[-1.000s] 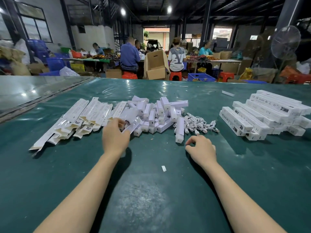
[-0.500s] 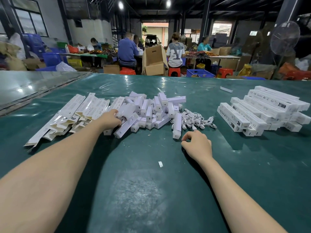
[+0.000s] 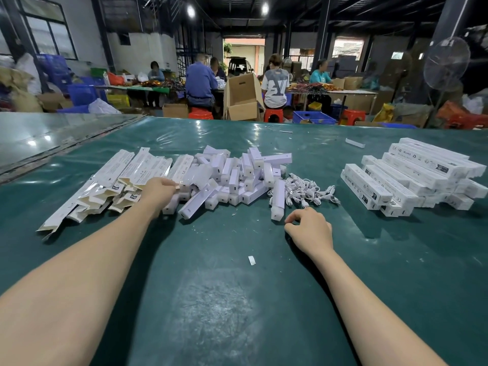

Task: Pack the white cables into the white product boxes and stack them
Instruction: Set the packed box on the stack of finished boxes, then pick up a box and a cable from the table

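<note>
Left hand (image 3: 158, 191): stretched forward to where the flat box sleeves meet the small white boxes. Its fingertips are in among the boxes, and I cannot tell whether they pinch one.
Right hand (image 3: 310, 229): rests knuckles-up on the green table with its fingers curled under the palm and nothing showing in it, just short of the white cables.
White cables (image 3: 307, 190): a loose tangled heap on the table, right of the small boxes and left of the stacked boxes. None is in either hand.
Flat box sleeves (image 3: 118, 171): long white unfolded cartons, fanned in overlapping layers at the left, their open ends toward the person.
Small white boxes (image 3: 237, 175): a jumbled heap in the middle, lying at all angles. One longer box (image 3: 278, 200) lies at its right edge, touching the cables.
Stacked boxes (image 3: 412, 175): long printed white boxes piled in several layers at the right, well apart from both hands.
Green table (image 3: 237, 326): glossy, with a pale worn patch near the person. A paper scrap (image 3: 251, 260) lies between the forearms.
Background: people sit at far tables beside an open cardboard carton (image 3: 241, 96), and a fan (image 3: 446, 63) stands at the right.
</note>
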